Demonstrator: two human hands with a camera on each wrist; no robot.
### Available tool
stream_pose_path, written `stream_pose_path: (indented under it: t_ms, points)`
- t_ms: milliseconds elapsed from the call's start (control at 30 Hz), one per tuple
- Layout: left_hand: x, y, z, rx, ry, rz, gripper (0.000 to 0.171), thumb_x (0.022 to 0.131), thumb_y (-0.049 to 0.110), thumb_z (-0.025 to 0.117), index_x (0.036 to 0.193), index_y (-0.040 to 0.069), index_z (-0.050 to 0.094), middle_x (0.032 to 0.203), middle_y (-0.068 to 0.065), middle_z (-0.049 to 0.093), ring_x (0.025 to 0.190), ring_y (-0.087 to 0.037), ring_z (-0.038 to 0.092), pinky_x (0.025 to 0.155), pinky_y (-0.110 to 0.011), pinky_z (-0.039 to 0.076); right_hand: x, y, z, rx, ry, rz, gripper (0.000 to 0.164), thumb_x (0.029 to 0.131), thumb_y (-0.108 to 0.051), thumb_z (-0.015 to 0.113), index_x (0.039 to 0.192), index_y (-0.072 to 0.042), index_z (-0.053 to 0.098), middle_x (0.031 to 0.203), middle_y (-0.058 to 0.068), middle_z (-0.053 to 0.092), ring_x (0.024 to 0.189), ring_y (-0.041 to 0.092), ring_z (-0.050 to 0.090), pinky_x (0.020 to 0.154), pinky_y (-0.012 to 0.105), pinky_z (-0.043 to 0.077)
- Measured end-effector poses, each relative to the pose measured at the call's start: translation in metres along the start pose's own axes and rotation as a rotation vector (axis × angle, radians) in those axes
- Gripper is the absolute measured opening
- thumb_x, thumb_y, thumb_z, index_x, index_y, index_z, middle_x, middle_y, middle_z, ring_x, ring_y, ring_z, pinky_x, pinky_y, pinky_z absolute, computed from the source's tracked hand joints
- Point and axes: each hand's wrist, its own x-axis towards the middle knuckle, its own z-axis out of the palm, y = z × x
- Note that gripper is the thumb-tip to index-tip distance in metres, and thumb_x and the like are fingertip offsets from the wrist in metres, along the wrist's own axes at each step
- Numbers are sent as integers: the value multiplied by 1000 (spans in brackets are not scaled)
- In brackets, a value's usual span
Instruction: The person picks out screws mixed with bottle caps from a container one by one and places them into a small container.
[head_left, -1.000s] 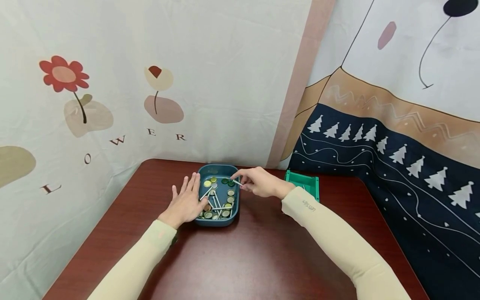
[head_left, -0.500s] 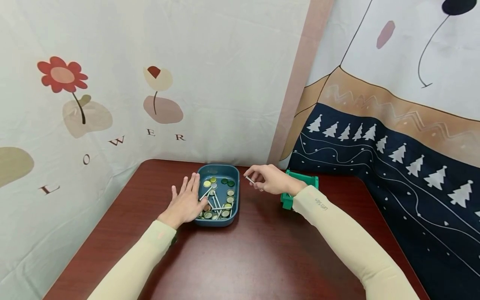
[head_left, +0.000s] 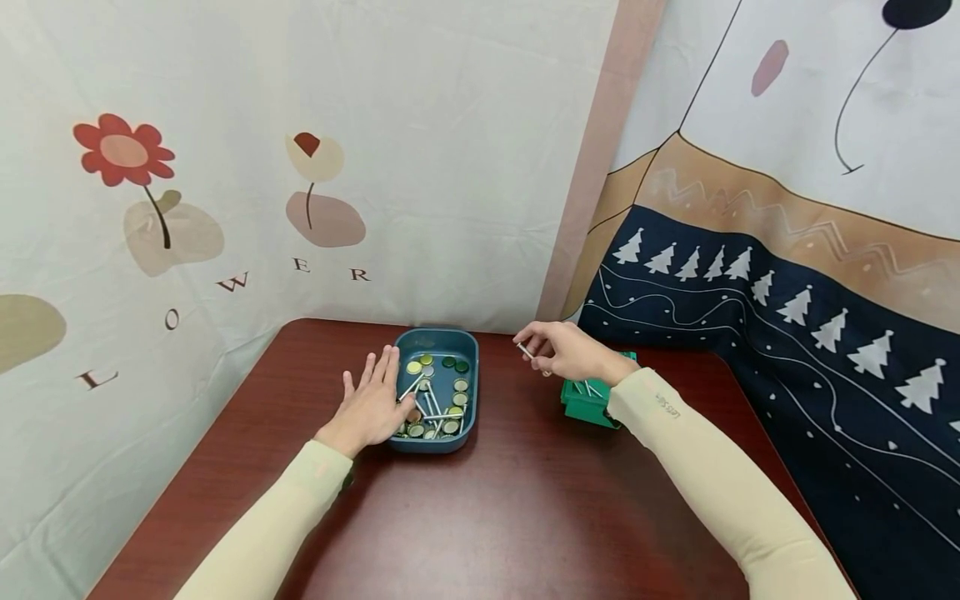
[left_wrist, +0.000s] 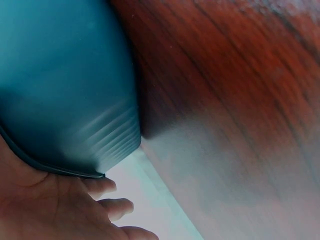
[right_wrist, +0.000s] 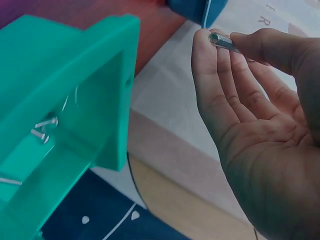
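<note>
My right hand (head_left: 573,352) pinches a silvery screw (right_wrist: 223,41) between thumb and forefinger, in the air between the blue tray and the green bin. The green bin (head_left: 589,410) sits under my right wrist, with several screws (right_wrist: 46,122) inside. My left hand (head_left: 367,407) lies with straight fingers over the left rim of the blue tray (head_left: 474,400), its thumb reaching inside. In the tray are bottle caps (head_left: 452,427) and several long screws (head_left: 444,416). In the left wrist view, the palm (left_wrist: 45,205) rests against the tray's rim.
The reddish-brown table (head_left: 465,525) carries both containers near its back edge. Behind it hangs a pale printed cloth (head_left: 450,167), and a dark blue cloth with white trees (head_left: 750,333) borders the right side.
My right hand has moved right from the tray's upper right rim toward the green bin, carrying the screw. The left hand has stayed on the tray.
</note>
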Motion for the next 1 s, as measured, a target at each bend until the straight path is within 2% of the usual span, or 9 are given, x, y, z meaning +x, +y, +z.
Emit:
stream_pose_path:
  t_ms: [100, 433, 600, 867, 1000]
  points:
    - [0, 1, 0, -4, -3, -3, 95, 120, 43, 55, 187, 3, 1, 198, -21, -2, 183, -53, 0, 138, -89, 0, -4, 5, -5, 9, 9, 17, 44, 110, 4, 71, 152, -6, 70, 119, 12, 83, 97, 36, 81, 77, 30, 66]
    - [-1, 2, -2, -10, -8, -5, 95, 120, 42, 55, 187, 3, 1, 198, -21, -2, 183, -53, -1, 138, -89, 0, -23, 24, -19, -55, 43, 67, 43, 110, 3, 72, 152, -6, 71, 124, 14, 83, 107, 26, 85, 90, 38, 73]
    - [-1, 1, -1, -10, -3, -6, 95, 120, 42, 55, 187, 2, 1, 198, -21, -2, 183, -53, 0, 138, -89, 1, -31, 33, -25, -76, 53, 104, 44, 111, 1, 73, 154, -7, 71, 128, 18, 82, 111, 29, 86, 94, 41, 72]
    - [-1, 2, -2, -12, -7, -7, 95, 120, 42, 55, 187, 3, 1, 198, -21, -2, 183, -53, 0, 138, -89, 0, -43, 48, -34, -53, 77, 160, 43, 111, 2, 71, 154, -7, 71, 131, 21, 80, 109, 32, 85, 87, 35, 70]
    - [-1, 2, -1, -9, -5, -5, 95, 120, 42, 55, 187, 2, 1, 198, -21, -1, 183, -53, 0, 138, -89, 1, -49, 55, -37, -72, 82, 192, 43, 111, -1, 72, 154, -6, 71, 132, 22, 79, 110, 29, 84, 88, 36, 71]
